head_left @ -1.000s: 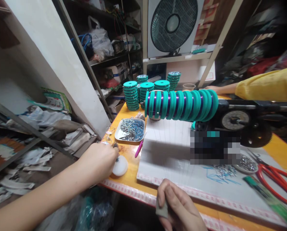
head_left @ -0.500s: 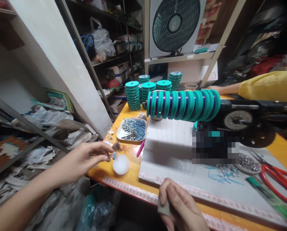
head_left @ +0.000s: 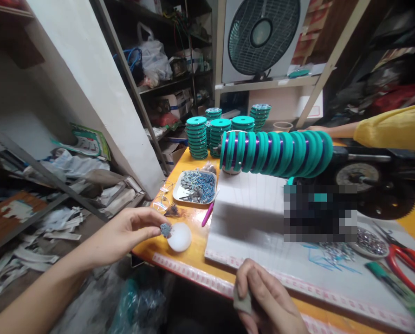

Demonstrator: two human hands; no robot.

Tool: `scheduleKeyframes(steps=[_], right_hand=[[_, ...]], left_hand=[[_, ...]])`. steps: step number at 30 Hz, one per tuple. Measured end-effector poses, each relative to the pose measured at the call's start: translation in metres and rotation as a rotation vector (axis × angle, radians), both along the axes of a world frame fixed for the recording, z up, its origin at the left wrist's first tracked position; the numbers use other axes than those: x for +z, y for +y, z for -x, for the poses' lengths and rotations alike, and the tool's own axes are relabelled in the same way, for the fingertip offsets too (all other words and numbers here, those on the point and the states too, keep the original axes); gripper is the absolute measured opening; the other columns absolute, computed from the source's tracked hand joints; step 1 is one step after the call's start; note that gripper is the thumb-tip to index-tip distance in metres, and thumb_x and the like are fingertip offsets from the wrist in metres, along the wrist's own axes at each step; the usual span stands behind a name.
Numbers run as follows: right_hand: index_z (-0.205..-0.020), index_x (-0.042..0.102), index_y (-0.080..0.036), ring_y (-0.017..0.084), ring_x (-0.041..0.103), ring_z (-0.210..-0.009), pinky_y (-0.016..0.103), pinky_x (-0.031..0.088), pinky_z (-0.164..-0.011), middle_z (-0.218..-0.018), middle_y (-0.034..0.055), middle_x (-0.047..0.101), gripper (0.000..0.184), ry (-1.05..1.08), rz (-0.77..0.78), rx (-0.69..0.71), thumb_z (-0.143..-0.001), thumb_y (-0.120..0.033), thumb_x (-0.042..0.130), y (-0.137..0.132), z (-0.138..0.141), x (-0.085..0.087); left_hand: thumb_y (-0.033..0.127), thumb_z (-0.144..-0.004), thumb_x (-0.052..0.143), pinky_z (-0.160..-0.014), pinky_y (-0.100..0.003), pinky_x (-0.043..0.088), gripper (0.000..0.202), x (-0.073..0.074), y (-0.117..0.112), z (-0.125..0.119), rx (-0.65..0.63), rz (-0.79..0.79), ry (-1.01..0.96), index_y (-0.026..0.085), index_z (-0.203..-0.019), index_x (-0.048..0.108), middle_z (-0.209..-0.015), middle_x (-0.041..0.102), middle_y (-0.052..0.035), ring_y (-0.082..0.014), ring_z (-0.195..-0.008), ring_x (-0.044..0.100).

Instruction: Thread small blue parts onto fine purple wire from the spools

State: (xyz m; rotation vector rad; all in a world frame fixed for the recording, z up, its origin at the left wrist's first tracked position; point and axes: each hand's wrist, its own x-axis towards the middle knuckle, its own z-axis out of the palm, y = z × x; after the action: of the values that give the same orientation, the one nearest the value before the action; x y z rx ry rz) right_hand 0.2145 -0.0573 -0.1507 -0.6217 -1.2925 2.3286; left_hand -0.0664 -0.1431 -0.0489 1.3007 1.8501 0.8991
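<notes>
My left hand (head_left: 138,232) pinches a small blue-grey clump with a beaded look (head_left: 165,229) between thumb and fingertips. It hangs just at the left edge of a round white pad or dish (head_left: 179,237) on the orange table. Below the front edge of the grey board, my right hand (head_left: 263,297) is closed around a soft grey-green lump (head_left: 243,302), partly hidden by the fingers. Beyond my left hand stand a white tray (head_left: 176,192) of small screws or pins and a magenta-handled tool (head_left: 208,214).
A winding machine carries a row of green spools (head_left: 277,153) over the grey board (head_left: 242,227). More green spools (head_left: 197,139) are stacked behind. Red-handled scissors (head_left: 405,269) and a dish of small metal parts (head_left: 371,243) lie right. Another person's yellow sleeve (head_left: 392,126) reaches in.
The view has shifted slightly, so the scene sits further right. My left hand has turned the clump more into sight beside the white round thing. My right hand keeps its grip.
</notes>
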Motion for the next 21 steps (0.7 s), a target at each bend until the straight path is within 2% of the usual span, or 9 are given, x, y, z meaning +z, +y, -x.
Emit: scheduleKeyframes(steps=[5, 10, 15, 21], right_hand=[[-0.078, 0.051, -0.019, 0.005, 0.027, -0.041, 0.024, 0.015, -0.048, -0.046, -0.0079, 0.043, 0.055, -0.005, 0.005, -0.018, -0.09, -0.073, 0.055, 0.0, 0.001, 0.001], [-0.077, 0.051, -0.019, 0.005, 0.03, -0.041, 0.024, 0.015, -0.048, -0.047, -0.0067, 0.046, 0.054, 0.003, 0.013, -0.035, -0.091, -0.07, 0.056, -0.002, 0.0, 0.002], [-0.078, 0.052, -0.018, 0.005, 0.032, -0.042, 0.023, 0.014, -0.048, -0.047, -0.0057, 0.048, 0.052, -0.018, 0.002, -0.05, -0.092, -0.069, 0.055, -0.002, -0.001, 0.001], [-0.078, 0.052, -0.018, 0.005, 0.031, -0.041, 0.024, 0.014, -0.048, -0.047, -0.0059, 0.049, 0.052, -0.008, 0.01, -0.049, -0.092, -0.069, 0.056, -0.002, 0.0, 0.001]], left_hand=[[0.031, -0.089, 0.061, -0.079, -0.033, 0.056, 0.019, -0.002, -0.003, 0.001, -0.037, 0.023, 0.223, 0.019, -0.094, 0.075, -0.095, 0.08, -0.0053, -0.0228, -0.089, 0.072], [0.024, -0.094, 0.053, -0.08, -0.031, 0.053, 0.021, -0.014, -0.006, 0.002, -0.15, 0.031, 0.549, 0.02, -0.094, 0.074, -0.094, 0.078, -0.0054, -0.0212, -0.088, 0.072], [0.02, -0.099, 0.046, -0.081, -0.032, 0.054, 0.026, -0.024, -0.008, 0.001, -0.217, 0.0, 0.646, 0.017, -0.098, 0.072, -0.096, 0.075, -0.0081, -0.0208, -0.091, 0.069], [0.016, -0.1, 0.039, -0.079, -0.038, 0.054, 0.033, -0.022, -0.007, -0.003, -0.289, -0.048, 0.851, 0.013, -0.097, 0.071, -0.094, 0.069, -0.014, -0.0258, -0.091, 0.064]])
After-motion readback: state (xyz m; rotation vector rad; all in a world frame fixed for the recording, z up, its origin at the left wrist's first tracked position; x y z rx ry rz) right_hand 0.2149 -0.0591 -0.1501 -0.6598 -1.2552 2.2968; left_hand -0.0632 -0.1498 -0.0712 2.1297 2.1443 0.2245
